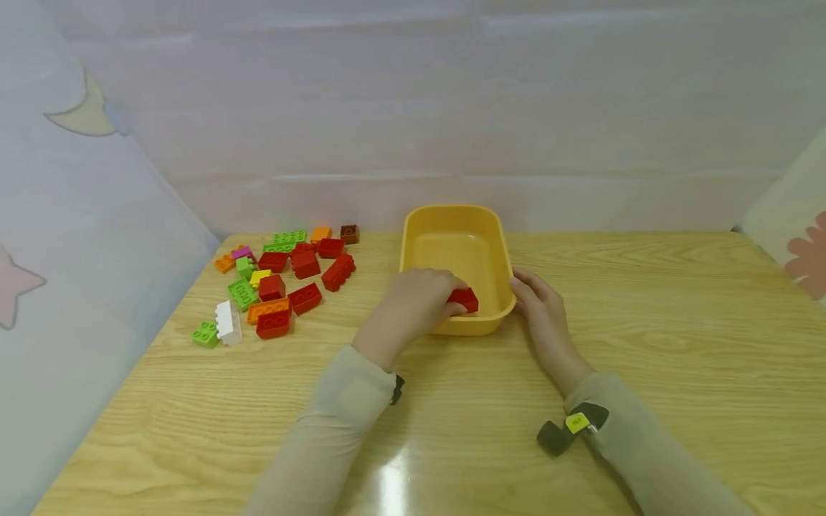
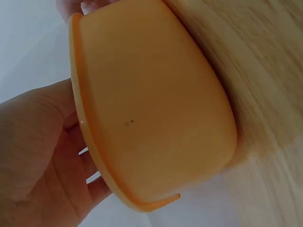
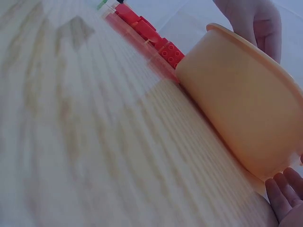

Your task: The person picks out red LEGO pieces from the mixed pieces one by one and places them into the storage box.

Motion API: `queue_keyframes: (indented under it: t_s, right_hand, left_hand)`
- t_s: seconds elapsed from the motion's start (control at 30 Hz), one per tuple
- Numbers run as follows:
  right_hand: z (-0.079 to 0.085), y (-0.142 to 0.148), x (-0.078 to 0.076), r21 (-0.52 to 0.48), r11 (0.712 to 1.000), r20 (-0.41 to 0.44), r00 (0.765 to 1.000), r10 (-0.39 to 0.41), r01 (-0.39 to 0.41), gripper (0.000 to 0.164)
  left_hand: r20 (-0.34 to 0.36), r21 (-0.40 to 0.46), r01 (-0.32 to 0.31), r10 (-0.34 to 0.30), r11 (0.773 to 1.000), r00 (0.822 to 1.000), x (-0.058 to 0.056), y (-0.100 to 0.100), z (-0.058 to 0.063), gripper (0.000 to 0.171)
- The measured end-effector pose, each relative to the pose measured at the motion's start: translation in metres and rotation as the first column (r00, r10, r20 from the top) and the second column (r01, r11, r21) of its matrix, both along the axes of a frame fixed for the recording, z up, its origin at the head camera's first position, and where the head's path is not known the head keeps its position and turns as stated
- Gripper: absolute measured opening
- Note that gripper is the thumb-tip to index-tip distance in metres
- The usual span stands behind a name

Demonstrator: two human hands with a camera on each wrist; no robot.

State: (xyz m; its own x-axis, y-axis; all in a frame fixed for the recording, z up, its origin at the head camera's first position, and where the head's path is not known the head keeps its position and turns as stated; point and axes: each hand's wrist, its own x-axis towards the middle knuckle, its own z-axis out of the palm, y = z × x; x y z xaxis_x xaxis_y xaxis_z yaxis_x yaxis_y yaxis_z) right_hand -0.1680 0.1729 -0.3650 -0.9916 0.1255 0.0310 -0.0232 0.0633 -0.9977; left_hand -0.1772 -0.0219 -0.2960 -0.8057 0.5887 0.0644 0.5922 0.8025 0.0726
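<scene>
In the head view a yellow plastic bin [image 1: 452, 210] stands on the wooden table in front of me. My left hand [image 1: 416, 301] reaches over its near left rim and pinches a red toy brick [image 1: 467, 299] low inside the near end. The left wrist view shows this hand [image 2: 42, 151] over the rim, with the bin's wall [image 2: 151, 104] hiding the brick. My right hand [image 1: 542, 312] rests against the bin's right side near the front corner. Its extended fingers [image 3: 284, 187] touch the outer wall in the right wrist view.
Left of the bin lies a loose spread of toy bricks: several red bricks [image 1: 305, 264], green bricks [image 1: 243, 294], orange bricks [image 1: 267, 309], a white brick [image 1: 229, 322], a yellow one [image 1: 260, 278] and a brown one [image 1: 349, 233]. A cloth-covered wall [image 1: 452, 107] rises behind the table.
</scene>
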Motion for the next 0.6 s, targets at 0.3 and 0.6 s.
queue_keyframes:
  t_s: [0.3,0.6]
  right_hand:
    - [-0.0006,0.0017,0.0018,0.014,1.000,-0.011,1.000,0.007,-0.007,0.056]
    - [-0.0004,-0.0015,0.0012,0.051,0.999,0.015,1.000,0.001,-0.002,0.057]
  left_hand:
    - [0.168,0.047,-0.038,0.030,0.998,0.985,-0.0029,0.0002,-0.0031,0.026]
    - [0.183,0.089,-0.029,0.012,0.996,0.983,-0.0054,-0.0068,-0.0009,0.033]
